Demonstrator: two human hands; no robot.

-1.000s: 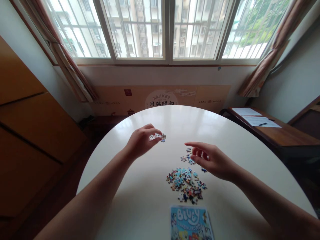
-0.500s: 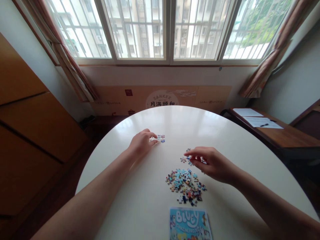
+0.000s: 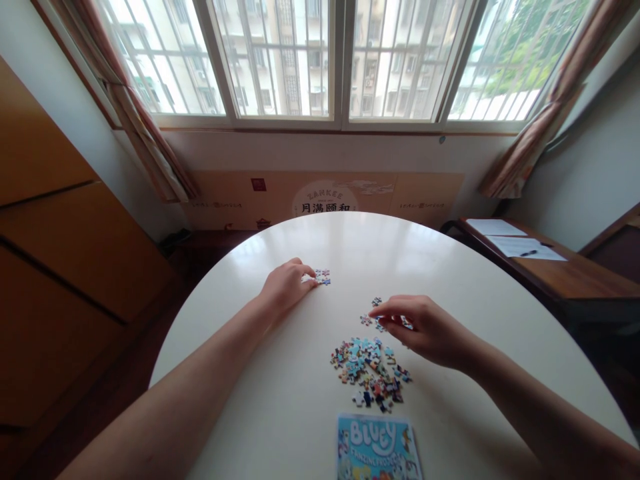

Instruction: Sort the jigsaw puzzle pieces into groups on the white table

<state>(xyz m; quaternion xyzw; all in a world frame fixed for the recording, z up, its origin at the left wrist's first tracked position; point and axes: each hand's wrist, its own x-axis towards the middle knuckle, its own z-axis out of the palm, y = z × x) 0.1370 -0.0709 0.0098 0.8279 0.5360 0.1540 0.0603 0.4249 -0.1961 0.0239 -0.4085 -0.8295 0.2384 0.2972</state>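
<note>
A small block of joined jigsaw pieces lies toward the far side of the table. My left hand grips its left end between thumb and fingers, which hide part of it. To the right, my right hand hovers low over a few loose jigsaw pieces, thumb and index finger apart and the index tip close to one piece. The palm and curled fingers cover some of these. Nearer me is a heap of mixed jigsaw pieces, mostly light blue with darker and orange ones.
A blue "Bluey" picture card or box sits at the near edge of view. All of this is on a round white table. Right of it stands a wooden desk with papers and pens. A cabinet is at left.
Both hands stay in nearly the same places. The right index finger shifts very slightly near the loose pieces, and the head view moves a little.
</note>
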